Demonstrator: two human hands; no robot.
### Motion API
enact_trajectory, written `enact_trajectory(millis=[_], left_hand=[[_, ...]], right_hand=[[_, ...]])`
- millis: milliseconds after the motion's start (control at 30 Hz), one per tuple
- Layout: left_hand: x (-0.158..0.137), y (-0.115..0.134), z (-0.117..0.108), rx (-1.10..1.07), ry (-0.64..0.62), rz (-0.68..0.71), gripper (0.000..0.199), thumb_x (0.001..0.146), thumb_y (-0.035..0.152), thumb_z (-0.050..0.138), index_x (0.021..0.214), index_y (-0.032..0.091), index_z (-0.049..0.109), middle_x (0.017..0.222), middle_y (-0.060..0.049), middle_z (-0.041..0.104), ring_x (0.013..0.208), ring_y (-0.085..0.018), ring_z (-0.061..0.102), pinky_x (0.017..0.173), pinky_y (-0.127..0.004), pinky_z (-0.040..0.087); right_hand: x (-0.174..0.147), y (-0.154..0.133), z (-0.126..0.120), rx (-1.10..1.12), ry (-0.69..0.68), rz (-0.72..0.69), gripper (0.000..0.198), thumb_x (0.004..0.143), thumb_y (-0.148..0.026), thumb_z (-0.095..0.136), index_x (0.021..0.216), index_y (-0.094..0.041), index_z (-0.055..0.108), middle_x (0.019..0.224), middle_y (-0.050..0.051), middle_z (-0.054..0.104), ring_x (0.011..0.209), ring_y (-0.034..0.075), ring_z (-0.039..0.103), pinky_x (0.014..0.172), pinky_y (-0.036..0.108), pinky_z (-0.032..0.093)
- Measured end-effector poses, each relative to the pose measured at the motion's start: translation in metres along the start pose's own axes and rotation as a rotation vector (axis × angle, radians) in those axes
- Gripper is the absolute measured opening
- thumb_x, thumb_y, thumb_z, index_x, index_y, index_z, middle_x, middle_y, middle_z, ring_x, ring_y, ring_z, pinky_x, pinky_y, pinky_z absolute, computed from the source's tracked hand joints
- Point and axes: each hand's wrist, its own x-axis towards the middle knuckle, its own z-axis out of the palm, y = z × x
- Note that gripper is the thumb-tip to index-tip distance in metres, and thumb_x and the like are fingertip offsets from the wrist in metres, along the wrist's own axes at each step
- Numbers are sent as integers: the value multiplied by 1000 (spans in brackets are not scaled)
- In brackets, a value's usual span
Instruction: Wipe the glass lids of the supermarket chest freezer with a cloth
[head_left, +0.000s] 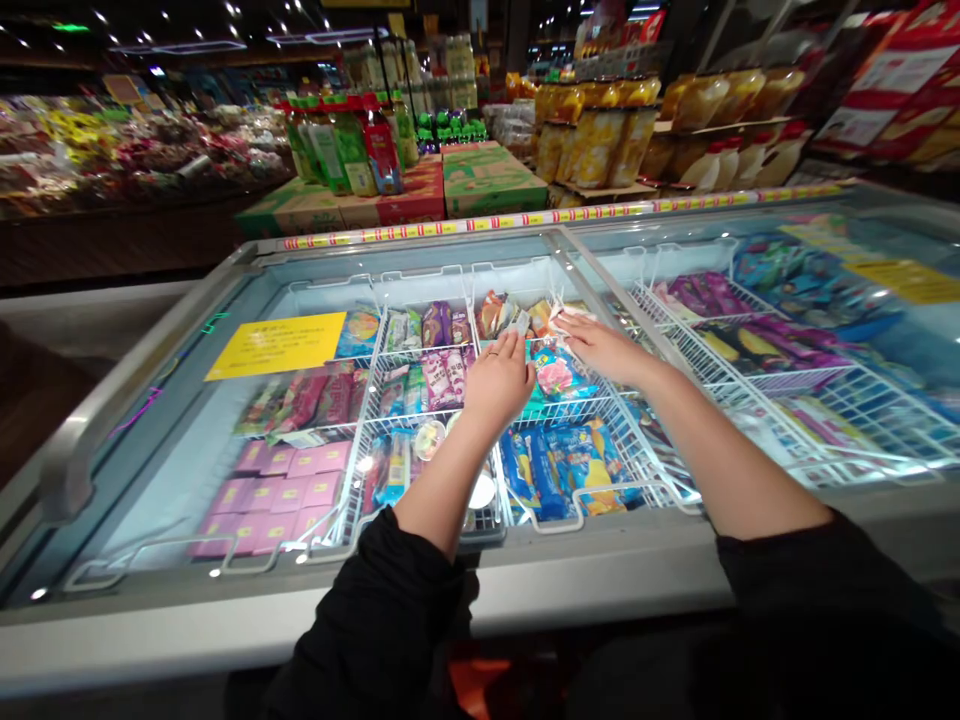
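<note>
My left hand (501,378) reaches down into the open chest freezer (600,575), its fingers stretched forward, with a ring on one of them. Its fingertips are by a pale silvery wrapper (518,323) in a wire basket (559,408). To the right, my right hand (600,345) lies palm down over the same basket, fingers extended against a white wrapper (561,310). Whether either hand grips a wrapper is hard to see. A blue packet with a pink picture (556,372) lies between the hands, and blue ice cream packets (559,470) fill the nearer section.
Left of the hands are purple-white packets (444,376), round tubs (429,440) and stacked pink boxes (274,495). A yellow notice (276,343) sits on the left glass. A frame bar (622,305) runs beside my right hand. Bottles (337,145) and jars (596,140) stand behind.
</note>
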Motion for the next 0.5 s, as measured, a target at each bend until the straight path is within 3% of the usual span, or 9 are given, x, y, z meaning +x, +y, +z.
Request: enact_trajectory(millis=[133,233,367,500], left_hand=[[-1,1,-1,0,-6,-6,57,110,29,37,161,4,44,169,-15,42,158,-23,41,132,-37,30],[-1,1,-2,-14,-4,-2,57,109,28,38,161,4,44,168,-15,43,158,-23,41,133,-37,30],[1,-3,-2,-62,53,-28,58,108,27,42,162,5,42,169,-16,41,159,-22,38,132,-35,30],[5,-8,-2,-93,57,-84,60,106,25,42,163,5,39,171,-15,39,160,-21,36,131,-34,32]], right_hand=[[30,-6,10,-103,72,109,62,106,-45,39,160,-16,51,171,10,41,161,31,32,134,53,23],[42,-11,16,-95,92,77,60,105,-46,42,158,-20,53,169,8,44,160,30,33,133,55,24],[25,-2,9,13,-12,-48,56,103,-38,42,157,-27,56,167,2,46,160,25,33,134,52,22],[6,5,0,68,-39,-40,60,102,-38,44,161,-33,49,169,-3,42,160,25,33,134,52,23]])
